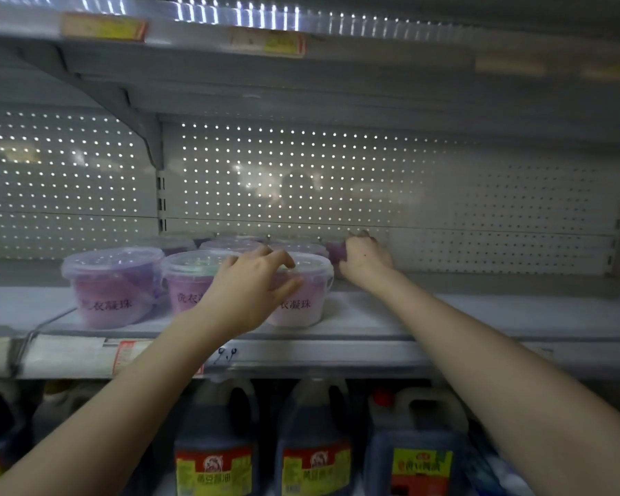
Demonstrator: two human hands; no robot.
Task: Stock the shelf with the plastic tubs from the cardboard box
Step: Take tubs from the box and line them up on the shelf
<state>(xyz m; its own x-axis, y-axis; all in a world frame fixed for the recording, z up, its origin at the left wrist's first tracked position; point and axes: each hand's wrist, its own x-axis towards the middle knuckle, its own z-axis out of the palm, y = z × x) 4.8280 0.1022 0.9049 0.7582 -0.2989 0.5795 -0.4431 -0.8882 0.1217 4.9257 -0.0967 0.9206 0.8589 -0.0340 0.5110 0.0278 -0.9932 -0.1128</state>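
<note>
Dark jugs are ranged under the shelf. A purple-filled front tub is gripped by the left hand with curled fingers, a rear tub by the right hand.

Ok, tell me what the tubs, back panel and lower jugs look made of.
Tubs: clear glossy plastic, purple contents showing through. Back panel: likely painted sheet metal, regular punched holes. Jugs: probably translucent plastic, moulded handles, dark contents.

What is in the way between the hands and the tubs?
Nothing visible. The left hand grips the front tub, and the right hand holds a back-row tub near the shelf's rear wall.
</note>
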